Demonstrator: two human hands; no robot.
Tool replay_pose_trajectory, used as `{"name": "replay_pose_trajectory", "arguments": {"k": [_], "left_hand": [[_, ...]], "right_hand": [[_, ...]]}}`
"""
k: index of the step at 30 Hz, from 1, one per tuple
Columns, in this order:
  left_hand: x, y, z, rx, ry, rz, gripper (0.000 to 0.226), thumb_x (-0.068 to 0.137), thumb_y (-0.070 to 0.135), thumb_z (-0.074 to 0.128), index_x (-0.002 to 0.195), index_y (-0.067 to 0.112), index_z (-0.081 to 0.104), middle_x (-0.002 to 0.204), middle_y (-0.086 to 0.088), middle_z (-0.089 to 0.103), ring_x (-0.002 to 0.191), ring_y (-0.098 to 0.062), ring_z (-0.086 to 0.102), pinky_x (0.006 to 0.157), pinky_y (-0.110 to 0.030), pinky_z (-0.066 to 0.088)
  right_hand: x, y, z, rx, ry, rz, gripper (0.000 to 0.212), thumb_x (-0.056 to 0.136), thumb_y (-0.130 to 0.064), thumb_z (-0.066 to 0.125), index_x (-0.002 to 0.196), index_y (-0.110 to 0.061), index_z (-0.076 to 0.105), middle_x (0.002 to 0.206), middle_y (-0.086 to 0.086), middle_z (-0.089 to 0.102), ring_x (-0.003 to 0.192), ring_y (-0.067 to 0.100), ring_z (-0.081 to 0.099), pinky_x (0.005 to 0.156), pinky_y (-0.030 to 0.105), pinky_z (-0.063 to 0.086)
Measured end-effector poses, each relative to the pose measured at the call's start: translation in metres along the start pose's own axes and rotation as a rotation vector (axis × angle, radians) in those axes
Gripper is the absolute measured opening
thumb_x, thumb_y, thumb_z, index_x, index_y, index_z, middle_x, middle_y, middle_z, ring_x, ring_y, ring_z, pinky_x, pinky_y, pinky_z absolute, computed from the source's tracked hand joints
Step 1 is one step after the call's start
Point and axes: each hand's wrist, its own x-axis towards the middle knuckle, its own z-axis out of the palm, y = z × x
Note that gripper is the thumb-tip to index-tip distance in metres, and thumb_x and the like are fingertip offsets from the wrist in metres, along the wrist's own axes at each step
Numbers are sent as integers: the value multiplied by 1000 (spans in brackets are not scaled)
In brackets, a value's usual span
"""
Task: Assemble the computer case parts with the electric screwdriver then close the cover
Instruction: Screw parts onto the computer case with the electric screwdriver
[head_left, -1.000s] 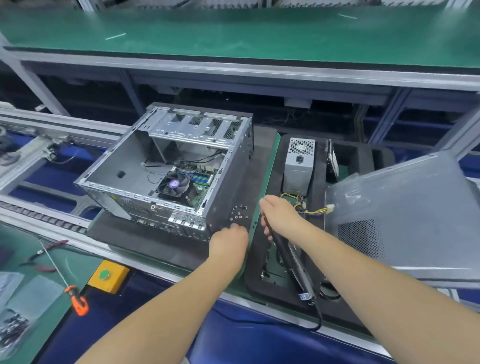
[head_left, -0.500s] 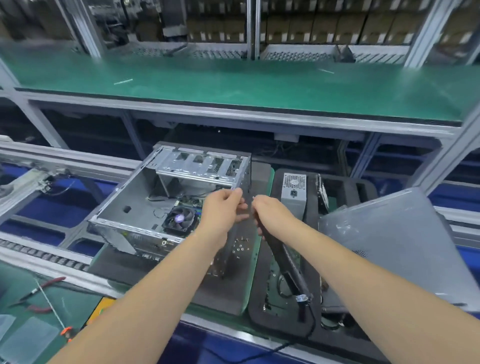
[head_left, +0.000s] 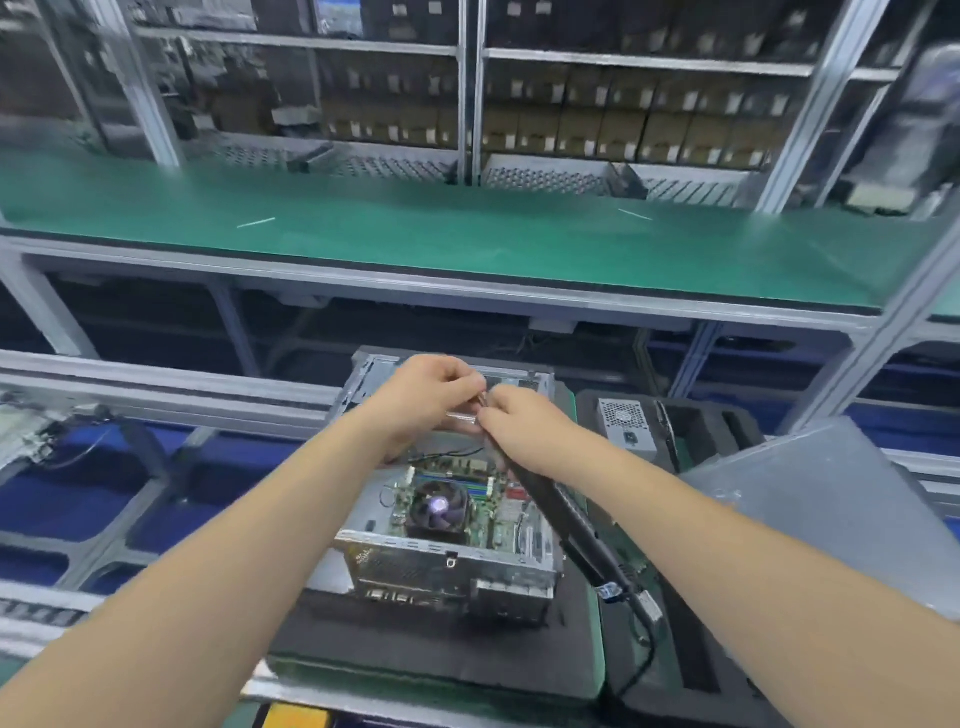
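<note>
Over the open computer case (head_left: 447, 519) on the black mat (head_left: 431, 654), your two hands meet. Your right hand (head_left: 524, 431) grips the black electric screwdriver (head_left: 571, 525). Your left hand (head_left: 426, 400) has its fingers curled at the tip; what it pinches is too small to tell.

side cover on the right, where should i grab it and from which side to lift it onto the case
Grip the side cover by its bare upper-left edge, coming from the left with the palm under the panel. It is a wide flat sheet that lies tilted, with that edge raised beside the power supply; its right part runs out of view. Probably add a second hand on the near edge.
</note>
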Motion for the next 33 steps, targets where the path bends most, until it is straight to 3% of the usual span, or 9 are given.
{"name": "replay_pose_trajectory", "arguments": {"k": [5, 8, 14, 21, 26, 29, 31, 33], "left_hand": [[-3, -8, -56, -23, -126, 15, 18, 102, 13, 61, 90, 2, 69, 85, -13, 67, 79, -15, 67, 74, -27, 60], [-6, -15, -76, -43, -174, 6, 20, 104, 14, 58, 91, 0, 65, 86, -15, 67, 80, -14, 69, 77, -27, 60], [-9, -22, -95, 58, -141, 41, 18, 101, 13, 63, 89, 1, 68, 77, -12, 73, 74, -15, 71, 72, -25, 60], [-13, -22, -99, 154, -92, 21, 27, 96, 22, 70, 78, 1, 70, 76, -18, 74, 74, -25, 76, 77, -36, 63], [-15, -10, -87, 226, -48, 20, 28, 95, 22, 72, 75, 3, 71, 68, -14, 72, 65, -21, 73, 65, -28, 61], [-19, -7, -74, 94, -25, -21, 22, 96, 26, 72, 82, 9, 75, 73, -5, 74, 69, -13, 70, 67, -30, 62], [-23, -6, -65, -48, -42, -64, 20, 97, 30, 70, 93, 11, 78, 87, -1, 78, 78, -10, 73, 65, -24, 58], [-27, -6, -57, -177, -63, -119, 21, 97, 30, 70, 102, 11, 78, 96, 0, 79, 81, -8, 74, 61, -22, 55]], "right_hand": [[7, -37, 28, -11, 55, 17, 26, 108, -30, 43, 86, -21, 51, 73, 5, 65, 61, 22, 63, 73, 42, 57], [10, -51, 43, -22, 75, 31, 28, 110, -36, 44, 87, -21, 49, 75, 3, 64, 56, 16, 62, 61, 33, 49], [13, -68, 57, -38, 68, 48, 26, 109, -32, 46, 87, -19, 51, 76, 2, 62, 59, 17, 58, 59, 32, 47], [11, -71, 64, -44, 105, 47, 26, 106, -25, 47, 81, -20, 49, 76, 1, 60, 73, 25, 63, 65, 34, 47], [7, -67, 59, -50, 112, 36, 25, 105, -22, 45, 81, -15, 48, 81, 7, 60, 87, 36, 71, 72, 41, 54], [5, -64, 51, -19, 142, 29, 27, 106, -23, 44, 79, -21, 48, 78, 3, 62, 86, 33, 69, 75, 39, 53], [5, -61, 46, 9, 160, 20, 25, 107, -27, 43, 82, -27, 47, 83, 3, 64, 86, 29, 68, 78, 40, 56], [4, -56, 44, 95, 162, 27, 14, 107, -31, 44, 97, -22, 45, 89, 7, 64, 76, 24, 63, 65, 37, 50]]}}
